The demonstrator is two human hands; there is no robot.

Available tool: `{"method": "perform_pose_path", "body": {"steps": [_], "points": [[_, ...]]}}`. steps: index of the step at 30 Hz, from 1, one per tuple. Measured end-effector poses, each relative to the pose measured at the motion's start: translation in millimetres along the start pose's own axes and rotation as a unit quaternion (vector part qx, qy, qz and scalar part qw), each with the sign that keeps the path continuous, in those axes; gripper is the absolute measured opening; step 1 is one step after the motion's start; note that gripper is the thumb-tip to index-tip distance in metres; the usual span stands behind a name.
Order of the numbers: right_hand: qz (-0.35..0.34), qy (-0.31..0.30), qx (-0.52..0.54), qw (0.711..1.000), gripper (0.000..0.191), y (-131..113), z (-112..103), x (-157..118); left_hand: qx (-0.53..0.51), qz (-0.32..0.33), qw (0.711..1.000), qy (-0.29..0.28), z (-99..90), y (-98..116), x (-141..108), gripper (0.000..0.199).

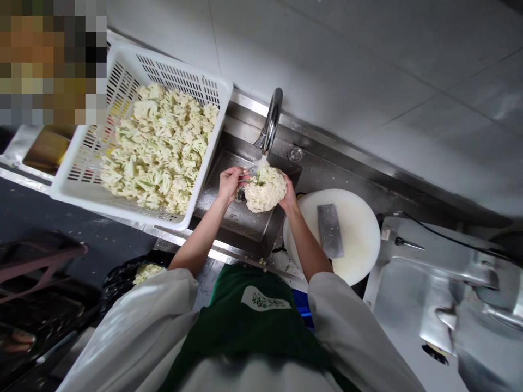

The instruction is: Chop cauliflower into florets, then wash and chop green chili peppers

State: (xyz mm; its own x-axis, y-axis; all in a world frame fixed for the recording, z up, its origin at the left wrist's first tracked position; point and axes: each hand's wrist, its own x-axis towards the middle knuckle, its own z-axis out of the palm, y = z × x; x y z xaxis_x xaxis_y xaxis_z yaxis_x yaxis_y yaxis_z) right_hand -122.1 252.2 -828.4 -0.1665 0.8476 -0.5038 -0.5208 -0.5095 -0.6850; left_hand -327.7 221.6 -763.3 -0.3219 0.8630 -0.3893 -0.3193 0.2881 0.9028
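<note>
The cauliflower head [265, 188] is found over the sink [249, 226], directly beneath the curved faucet [274, 111], with running water meeting its upper edge. The right hand [289, 193] grips it from the side, fingers partly hidden behind the curd. The left hand [229, 184] is at the opposite side, its fingers bent close to the stem area; whether they pinch anything cannot be told, as the detail there appears small and slightly blurred. To the person's left stands a white perforated crate [226, 98] holding cut florets [159, 147]; to the right, a cleaver [330, 231] lies flat on a round cutting board [359, 228]. In the inspector's judgement, the right hand's hold should be firm yet without crushing pressure, since curd can crumble. The head is best turned gradually, so that water reaches the crevices between florets, and held low enough in the basin to limit splashing towards the crate and board. The left fingertips should work gently around the stem.
</note>
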Motion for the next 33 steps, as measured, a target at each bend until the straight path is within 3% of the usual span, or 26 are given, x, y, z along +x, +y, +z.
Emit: {"method": "perform_pose_path", "body": {"steps": [3,5,10,11,13,16,19,23,28,31,33], "points": [[0.007,0.009,0.019,1.000,0.031,-1,0,-5,0.066,0.093,0.993,0.027,-8.9,0,-1,0.022],[0.008,0.008,0.030,0.999,0.030,-3,0,-6,0.128,0.172,0.977,0.007,-13.8,2,-7,0.025],[0.019,-0.026,0.038,0.999,0.032,-4,1,-8,0.200,0.255,0.914,-0.245,-15.2,13,-28,0.051],[0.022,-0.031,0.040,0.998,0.033,-3,1,-9,0.208,0.268,0.904,-0.261,-13.5,13,-32,0.052],[0.027,-0.029,0.047,0.998,0.034,-1,0,-11,0.215,0.291,0.901,-0.237,-8.6,11,-38,0.051],[0.020,-0.002,0.055,0.998,0.033,4,-1,-14,0.200,0.287,0.916,-0.198,-0.7,6,-45,0.047],[0.022,0.030,0.061,0.997,0.036,9,-1,-15,0.163,0.263,0.930,-0.197,4.1,5,-51,0.051],[0.043,0.052,0.082,0.994,0.038,13,-2,-16,0.142,0.238,0.927,-0.254,4.6,17,-58,0.069],[0.053,0.062,0.067,0.994,0.038,18,-2,-21,0.130,0.191,0.919,-0.319,5.0,27,-59,0.046],[0.055,0.055,0.074,0.994,0.042,20,2,-24,0.110,0.178,0.934,-0.290,10.1,22,-49,0.044],[0.052,0.039,0.092,0.994,0.046,21,6,-23,0.086,0.167,0.952,-0.242,16.4,15,-37,0.049]]}}
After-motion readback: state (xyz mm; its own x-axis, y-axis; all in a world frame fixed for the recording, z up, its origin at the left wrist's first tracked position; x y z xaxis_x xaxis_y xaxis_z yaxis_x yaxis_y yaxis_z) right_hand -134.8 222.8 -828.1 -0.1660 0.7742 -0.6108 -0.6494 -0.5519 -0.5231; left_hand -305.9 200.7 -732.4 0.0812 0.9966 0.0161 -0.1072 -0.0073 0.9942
